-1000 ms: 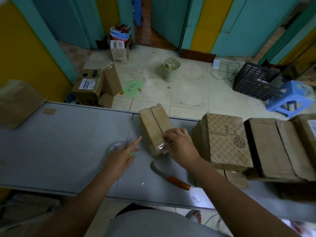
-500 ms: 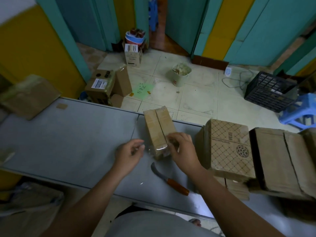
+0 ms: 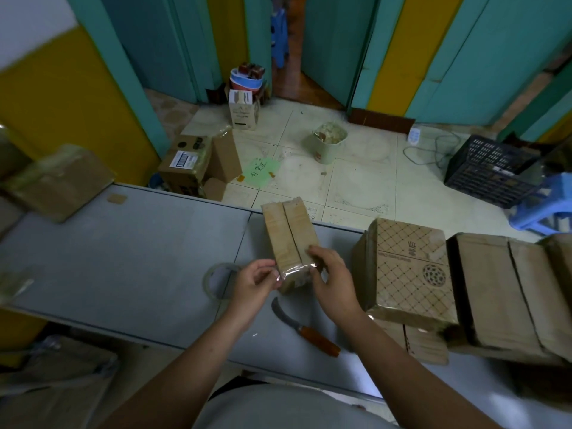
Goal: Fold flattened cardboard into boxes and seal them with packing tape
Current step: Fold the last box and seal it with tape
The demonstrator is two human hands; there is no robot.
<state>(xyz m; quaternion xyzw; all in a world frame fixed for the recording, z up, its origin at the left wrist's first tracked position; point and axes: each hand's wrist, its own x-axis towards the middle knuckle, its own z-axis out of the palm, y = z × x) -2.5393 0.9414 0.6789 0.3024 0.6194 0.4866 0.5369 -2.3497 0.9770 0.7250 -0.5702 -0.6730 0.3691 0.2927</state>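
Note:
A small brown cardboard box (image 3: 288, 233) stands on the grey table (image 3: 123, 258), its two top flaps meeting in a centre seam. A strip of clear packing tape (image 3: 295, 269) crosses its near end. My left hand (image 3: 255, 281) pinches the left end of that strip at the box's near left corner. My right hand (image 3: 332, 280) presses curled fingers on the tape at the near right corner. A roll of clear tape (image 3: 218, 280) lies flat on the table just left of my left hand.
A knife with an orange handle (image 3: 305, 331) lies near the table's front edge. Folded boxes, one patterned (image 3: 408, 274), are stacked at the right. A wrapped parcel (image 3: 58, 181) sits far left. Beyond the table lie floor boxes, a bin (image 3: 328, 142), a black crate (image 3: 492, 168).
My left hand has moved right from the tape roll to the box's near left corner and taken hold of the tape strip. The roll now lies uncovered. My right hand stays on the box.

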